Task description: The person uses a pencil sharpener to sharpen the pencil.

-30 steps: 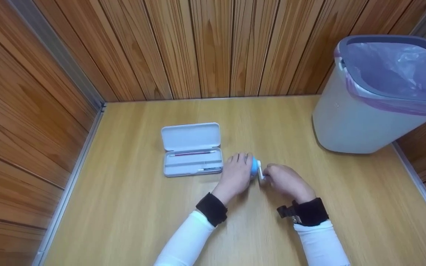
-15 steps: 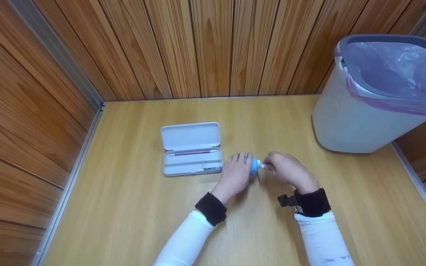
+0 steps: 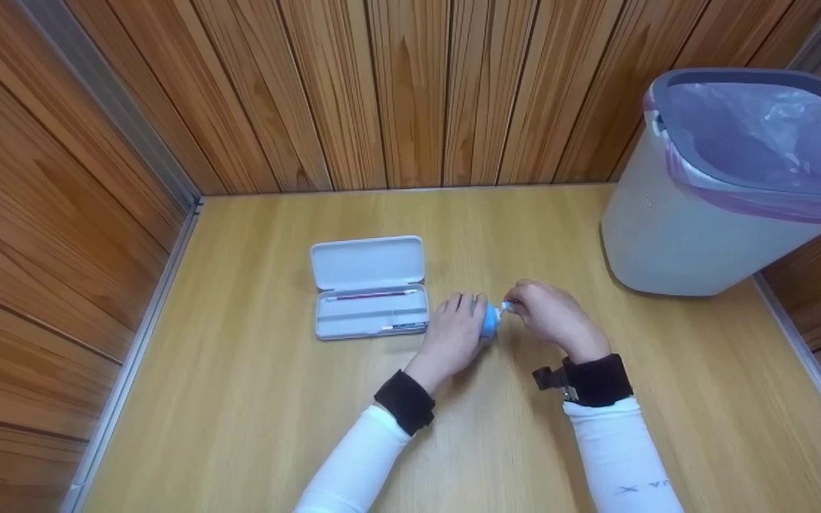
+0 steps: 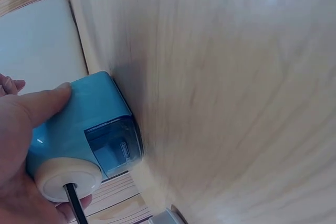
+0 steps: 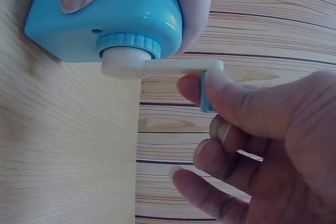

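A blue crank pencil sharpener lies on the table, gripped by my left hand. In the left wrist view its dark see-through shavings drawer faces sideways. A dark pencil sticks out of its cream round front. On the opposite end, the right wrist view has the white crank arm with a blue knob. Thumb and index finger of my right hand pinch that knob; the other fingers are curled loosely beside it. The pencil is hidden in the head view.
An open pale pencil case lies left of the sharpener, close to my left hand. Inside are a red pencil and a dark slim pen or pencil. A bin with a pinkish liner stands at the back right, against wooden walls.
My right hand has moved away from the body, swinging the crank arm from pointing toward me to pointing toward the back. My left hand and the sharpener stay in place.
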The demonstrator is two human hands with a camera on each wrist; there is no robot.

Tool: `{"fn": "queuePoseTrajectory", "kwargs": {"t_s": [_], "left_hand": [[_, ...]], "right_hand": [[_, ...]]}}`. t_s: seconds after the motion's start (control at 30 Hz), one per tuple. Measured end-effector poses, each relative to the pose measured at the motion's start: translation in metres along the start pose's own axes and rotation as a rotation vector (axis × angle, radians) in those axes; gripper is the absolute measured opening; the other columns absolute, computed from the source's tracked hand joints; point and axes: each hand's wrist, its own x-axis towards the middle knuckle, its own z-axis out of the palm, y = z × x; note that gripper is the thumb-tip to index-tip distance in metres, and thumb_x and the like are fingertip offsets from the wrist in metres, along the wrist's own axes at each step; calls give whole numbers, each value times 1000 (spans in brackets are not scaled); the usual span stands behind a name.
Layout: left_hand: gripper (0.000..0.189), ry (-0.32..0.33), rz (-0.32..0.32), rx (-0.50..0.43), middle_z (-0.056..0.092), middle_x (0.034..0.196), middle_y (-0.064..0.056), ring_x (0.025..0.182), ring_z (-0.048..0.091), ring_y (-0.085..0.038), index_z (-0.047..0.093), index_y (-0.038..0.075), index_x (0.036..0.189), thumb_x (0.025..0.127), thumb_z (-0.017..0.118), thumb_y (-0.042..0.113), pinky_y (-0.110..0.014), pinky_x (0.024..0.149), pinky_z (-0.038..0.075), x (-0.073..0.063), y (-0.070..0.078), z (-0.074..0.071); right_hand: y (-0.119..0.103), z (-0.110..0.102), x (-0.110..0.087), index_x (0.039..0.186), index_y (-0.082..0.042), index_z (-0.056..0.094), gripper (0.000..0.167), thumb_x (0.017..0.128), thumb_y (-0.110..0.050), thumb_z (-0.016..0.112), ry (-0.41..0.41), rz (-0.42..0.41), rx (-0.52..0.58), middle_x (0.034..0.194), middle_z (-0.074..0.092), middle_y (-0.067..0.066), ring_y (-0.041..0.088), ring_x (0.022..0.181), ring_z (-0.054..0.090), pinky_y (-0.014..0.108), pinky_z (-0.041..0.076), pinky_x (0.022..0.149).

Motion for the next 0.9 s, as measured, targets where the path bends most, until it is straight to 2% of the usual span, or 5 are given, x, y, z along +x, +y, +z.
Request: {"fn": "queuePoseTrajectory", "kwargs": {"t_s": [0.17, 0.33, 0.6, 0.9], "left_hand": [[67, 17, 5, 9, 49, 137, -13, 126, 46, -28, 41, 8, 146, 95, 60, 46, -42, 106, 39, -1, 0, 0], [69, 4, 5, 4, 47, 137, -14, 127, 45, -29, 40, 8, 146, 94, 61, 47, -42, 107, 38, -1, 0, -1], [65, -7, 10, -16, 48, 139, -13, 128, 44, -29, 40, 8, 147, 97, 57, 45, -43, 106, 39, -2, -1, -1], [63, -30, -4, -41, 46, 140, -12, 129, 43, -28, 38, 9, 149, 98, 56, 42, -42, 108, 37, 0, 0, -1]], "right_hand": [[0, -1, 2, 107, -2, 72, 15, 95, -8, 64, 0, 5, 9, 91, 65, 6, 24, 84, 63, 41, 55, 76], [0, -1, 2, 108, -3, 72, 16, 95, -8, 64, 7, 8, 3, 92, 65, 6, 24, 85, 63, 42, 54, 78], [2, 3, 8, 108, -4, 73, 17, 96, -10, 62, 30, -19, -72, 90, 63, 5, 22, 79, 61, 39, 53, 72], [4, 2, 10, 117, -4, 71, 23, 96, -6, 62, 20, -27, -95, 99, 64, 8, 26, 88, 63, 40, 54, 78]]}}
